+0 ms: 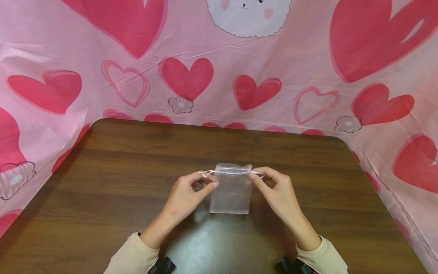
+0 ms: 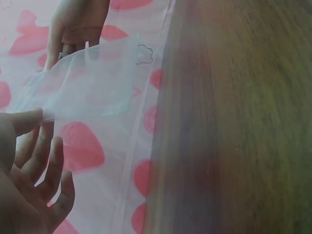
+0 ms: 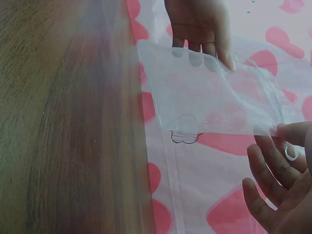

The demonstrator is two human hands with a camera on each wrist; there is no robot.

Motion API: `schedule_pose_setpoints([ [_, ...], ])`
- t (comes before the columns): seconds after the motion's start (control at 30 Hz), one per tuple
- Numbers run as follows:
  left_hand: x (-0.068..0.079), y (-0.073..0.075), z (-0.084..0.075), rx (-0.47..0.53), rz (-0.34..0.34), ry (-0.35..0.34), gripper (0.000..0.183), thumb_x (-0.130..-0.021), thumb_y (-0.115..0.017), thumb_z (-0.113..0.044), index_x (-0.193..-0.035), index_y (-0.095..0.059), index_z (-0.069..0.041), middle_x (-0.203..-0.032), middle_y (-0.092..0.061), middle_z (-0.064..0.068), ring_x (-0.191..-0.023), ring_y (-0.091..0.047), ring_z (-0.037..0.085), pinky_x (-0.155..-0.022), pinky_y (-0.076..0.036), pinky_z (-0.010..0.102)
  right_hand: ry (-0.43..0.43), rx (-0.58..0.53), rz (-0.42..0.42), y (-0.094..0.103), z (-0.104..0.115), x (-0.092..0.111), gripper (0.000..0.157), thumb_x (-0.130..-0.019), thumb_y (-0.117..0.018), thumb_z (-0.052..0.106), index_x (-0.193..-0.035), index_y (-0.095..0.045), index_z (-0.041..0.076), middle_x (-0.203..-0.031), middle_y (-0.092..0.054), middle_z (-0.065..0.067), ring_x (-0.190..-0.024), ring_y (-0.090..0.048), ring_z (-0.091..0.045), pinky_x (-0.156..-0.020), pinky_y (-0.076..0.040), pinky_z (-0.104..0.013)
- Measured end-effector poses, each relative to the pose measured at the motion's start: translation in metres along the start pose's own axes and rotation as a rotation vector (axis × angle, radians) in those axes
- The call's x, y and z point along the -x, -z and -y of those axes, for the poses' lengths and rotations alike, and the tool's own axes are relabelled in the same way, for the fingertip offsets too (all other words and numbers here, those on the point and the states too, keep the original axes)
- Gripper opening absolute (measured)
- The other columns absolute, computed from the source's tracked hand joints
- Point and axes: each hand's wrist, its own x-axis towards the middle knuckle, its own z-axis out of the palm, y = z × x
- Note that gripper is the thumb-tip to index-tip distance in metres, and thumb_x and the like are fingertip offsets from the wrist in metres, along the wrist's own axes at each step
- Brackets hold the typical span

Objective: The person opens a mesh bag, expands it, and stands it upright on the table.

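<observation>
A small sheer white drawstring pouch [image 1: 230, 192] hangs upright between both hands, its gathered neck at the top and its flat bottom edge toward me. The left hand [image 1: 188, 194] pinches the pouch's upper left side between thumb and fingers, beside a white cord loop. On the opposite side, the right hand [image 1: 276, 190] pinches the upper right corner, where another cord loop [image 3: 291, 152] sticks out. In the right wrist view the left fingertips show through the sheer mesh. No contents show inside the pouch.
A dark brown wooden table [image 1: 137, 152] with rounded far corners lies beneath the hands. Pink cloth [image 1: 222, 57] printed with red hearts surrounds its back and sides. Dark wrist devices [image 1: 163, 265] sit by the beige sleeves [image 1: 133, 255].
</observation>
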Motion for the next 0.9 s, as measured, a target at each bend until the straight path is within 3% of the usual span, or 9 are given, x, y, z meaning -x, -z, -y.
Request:
schedule_pose_setpoints([
  [0.23,-0.002,-0.002,0.002,0.03,-0.047,-0.015,0.006,-0.086,-0.079,-0.019,-0.091,-0.076,-0.018,-0.092,-0.072,-0.01,-0.083,-0.064,0.006,-0.077,-0.05,0.04,0.003,-0.023,0.024,0.001,-0.001,0.003,0.01,-0.09,-0.073,0.011,-0.1,-0.075,0.009,-0.081,-0.074,0.002,-0.078,-0.067,-0.019,-0.069,-0.048,-0.021],
  [0.4,-0.002,0.0,0.0,0.05,-0.07,0.015,0.007,-0.086,-0.078,-0.021,-0.091,-0.075,-0.018,-0.087,-0.072,-0.01,-0.081,-0.065,0.006,-0.077,-0.05,0.035,0.003,0.005,0.069,0.0,-0.003,0.005,0.011,-0.09,-0.074,0.013,-0.101,-0.075,0.012,-0.085,-0.074,0.005,-0.079,-0.067,-0.014,-0.071,-0.048,-0.022],
  [0.63,-0.003,0.004,-0.002,0.091,-0.06,0.058,0.007,-0.088,-0.076,-0.022,-0.094,-0.074,-0.018,-0.078,-0.073,-0.011,-0.082,-0.067,0.006,-0.08,-0.049,0.036,0.009,0.05,0.129,-0.006,-0.004,0.008,0.012,-0.088,-0.077,0.016,-0.099,-0.076,0.015,-0.087,-0.073,0.01,-0.079,-0.065,-0.011,-0.074,-0.052,-0.034],
  [0.9,-0.002,0.004,0.0,0.071,-0.019,0.052,0.01,-0.088,-0.077,-0.026,-0.096,-0.073,-0.021,-0.082,-0.073,-0.013,-0.082,-0.065,0.005,-0.081,-0.049,0.042,0.01,0.012,0.072,-0.01,-0.003,0.007,0.004,-0.088,-0.077,0.014,-0.091,-0.076,0.013,-0.076,-0.071,0.009,-0.072,-0.066,-0.013,-0.069,-0.05,-0.025],
])
